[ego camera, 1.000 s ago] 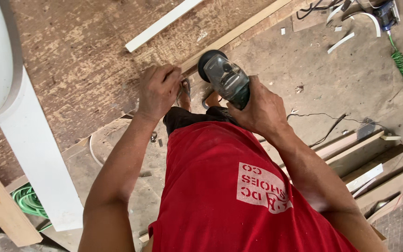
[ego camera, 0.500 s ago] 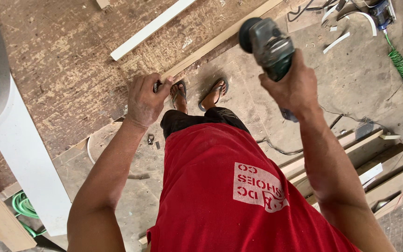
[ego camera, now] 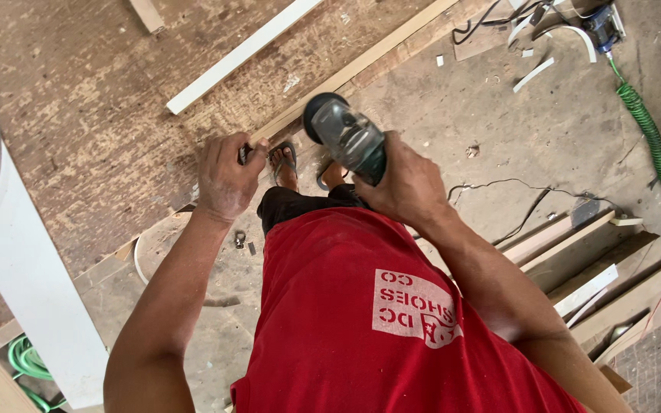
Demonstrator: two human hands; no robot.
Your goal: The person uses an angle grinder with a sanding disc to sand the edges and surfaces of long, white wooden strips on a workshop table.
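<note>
The right hand (ego camera: 407, 183) has swung its angle grinder (ego camera: 346, 138), a rounded grey-green plastic body with a dark disc guard, down and leftward from half a second ago, close beside the left hand (ego camera: 227, 180). That hand stays clenched around a small dark metal piece (ego camera: 245, 153), above the dusty, rough floor (ego camera: 499, 130).

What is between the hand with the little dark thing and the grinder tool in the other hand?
Nothing visible. The left hand pinches a small dark tool, the right hand grips the angle grinder, and only open air lies between them, with the person's sandalled feet on the floor far below.
</note>
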